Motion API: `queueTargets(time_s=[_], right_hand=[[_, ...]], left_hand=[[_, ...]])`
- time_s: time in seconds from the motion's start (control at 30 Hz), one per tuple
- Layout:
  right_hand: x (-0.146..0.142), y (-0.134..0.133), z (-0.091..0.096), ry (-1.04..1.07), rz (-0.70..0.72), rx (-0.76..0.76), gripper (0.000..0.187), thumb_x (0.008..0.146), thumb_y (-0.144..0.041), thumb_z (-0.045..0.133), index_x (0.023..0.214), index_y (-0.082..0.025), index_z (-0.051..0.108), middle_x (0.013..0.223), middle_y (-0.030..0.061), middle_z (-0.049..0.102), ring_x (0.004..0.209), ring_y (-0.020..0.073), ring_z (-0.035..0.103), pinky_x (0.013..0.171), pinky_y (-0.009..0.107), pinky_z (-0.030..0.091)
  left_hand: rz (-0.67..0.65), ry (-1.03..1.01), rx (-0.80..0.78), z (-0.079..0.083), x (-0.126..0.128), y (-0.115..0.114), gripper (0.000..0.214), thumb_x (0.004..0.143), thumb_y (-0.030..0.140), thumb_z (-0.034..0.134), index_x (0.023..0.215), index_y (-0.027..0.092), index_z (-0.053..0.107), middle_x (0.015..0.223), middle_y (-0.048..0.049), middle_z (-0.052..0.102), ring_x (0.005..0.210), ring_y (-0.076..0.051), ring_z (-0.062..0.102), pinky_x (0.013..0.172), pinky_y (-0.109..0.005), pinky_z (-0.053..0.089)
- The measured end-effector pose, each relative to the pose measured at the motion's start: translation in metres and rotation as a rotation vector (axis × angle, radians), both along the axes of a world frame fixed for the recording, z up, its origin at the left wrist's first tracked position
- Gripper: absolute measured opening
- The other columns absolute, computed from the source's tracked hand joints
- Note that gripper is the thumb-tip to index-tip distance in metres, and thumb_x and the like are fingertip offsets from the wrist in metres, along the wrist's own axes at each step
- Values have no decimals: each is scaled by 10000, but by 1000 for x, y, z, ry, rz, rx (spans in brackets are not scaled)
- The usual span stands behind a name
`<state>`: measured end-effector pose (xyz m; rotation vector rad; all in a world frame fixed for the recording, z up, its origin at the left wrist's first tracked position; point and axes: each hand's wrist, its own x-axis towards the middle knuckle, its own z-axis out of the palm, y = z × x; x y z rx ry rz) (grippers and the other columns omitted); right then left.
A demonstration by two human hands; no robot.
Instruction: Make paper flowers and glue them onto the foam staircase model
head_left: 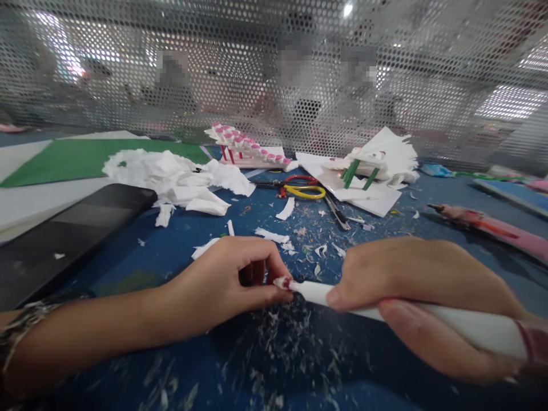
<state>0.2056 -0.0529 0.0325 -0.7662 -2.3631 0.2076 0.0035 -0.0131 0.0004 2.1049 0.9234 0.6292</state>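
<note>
Marker (471,328), right hand (411,274) gripping, lower right; white piece (281,282), left hand (240,277) pinching, centre; should pinch loosen, I foresee smears.

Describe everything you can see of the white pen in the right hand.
The white pen has a smooth, plastic-looking barrel that narrows to a slim, uncapped tip, with a dark red band near its back end. It slants across the right side of the picture above the blue table, tip pointing left. The right hand grips it; the tip seems to touch a small, red-stained white piece pinched by the left hand.
</note>
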Motion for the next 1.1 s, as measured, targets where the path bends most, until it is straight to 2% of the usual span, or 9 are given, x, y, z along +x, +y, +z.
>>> queueTargets(time_s=[0.13,0.33,0.63,0.8,0.93,1.1], right_hand=[[0,-2,0,23,-5,0,312,878,-285,295,830,-253,602,660,5,648,665,104,617,648,210,486],[3,3,0,38,32,37,277,865,-250,297,829,-251,572,654,-9,642,642,90,609,619,194,471],[4,5,11,-114,128,148,253,835,-180,291,872,-196,541,720,-13,661,687,64,610,667,158,465],[4,3,6,-96,50,184,271,863,-214,258,866,-233,528,685,-20,644,672,72,613,657,189,460],[4,2,4,-107,36,164,290,885,-239,250,851,-233,538,656,-36,636,655,64,607,643,182,457],[4,5,3,-35,44,196,286,875,-244,277,835,-238,560,650,-5,643,633,88,613,608,193,468]], left_hand=[[1,-25,24,-1,-1,0,111,712,260,588,677,156,607,594,22,568,505,-66,463,464,-161,354],[5,-58,37,-2,-1,0,85,715,236,589,682,158,603,613,25,572,515,-64,472,475,-159,363],[-8,-72,19,-1,-2,-1,60,705,224,611,694,166,620,638,26,596,511,-58,473,474,-156,366],[-12,-74,24,-2,-2,-1,60,707,225,610,697,168,624,646,29,608,518,-57,482,475,-151,367],[-6,-70,28,-2,-1,0,64,707,226,606,699,166,627,626,29,603,505,-57,478,463,-148,361],[1,-72,21,-2,-1,0,70,705,233,607,690,169,630,620,30,606,505,-58,478,464,-146,363]])
